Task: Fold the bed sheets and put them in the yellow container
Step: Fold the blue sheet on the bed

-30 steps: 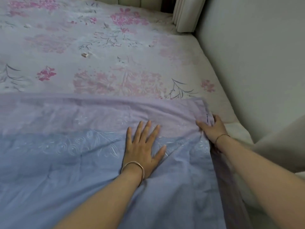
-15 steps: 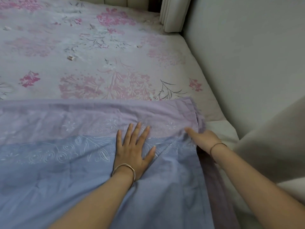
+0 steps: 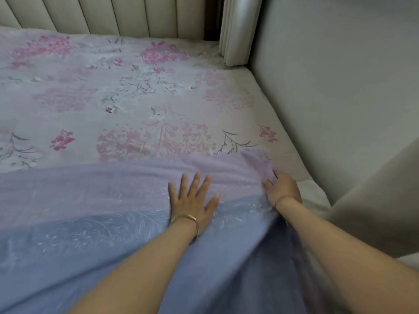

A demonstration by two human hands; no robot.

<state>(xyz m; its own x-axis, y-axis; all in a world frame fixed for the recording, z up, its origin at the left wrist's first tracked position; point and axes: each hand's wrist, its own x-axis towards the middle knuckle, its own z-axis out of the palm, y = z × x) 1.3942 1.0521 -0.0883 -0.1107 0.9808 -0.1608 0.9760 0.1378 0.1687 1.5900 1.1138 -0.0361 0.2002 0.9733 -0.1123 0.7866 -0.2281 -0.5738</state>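
Bed sheet: blue with a lilac band along its far edge, spread across the near part of the bed.
Bed: pink-flowered cover, reaching back to a ribbed headboard.
Left hand: palm down, fingers spread wide, pressing flat on the bed sheet where lilac meets blue; a bangle sits on the wrist.
Right hand: slightly blurred, fingers curled into the bed sheet's far right corner, gripping the raised fold by the bed's edge.
Curtain: hangs at the bed's far right corner.
Wall: plain, along the right side.
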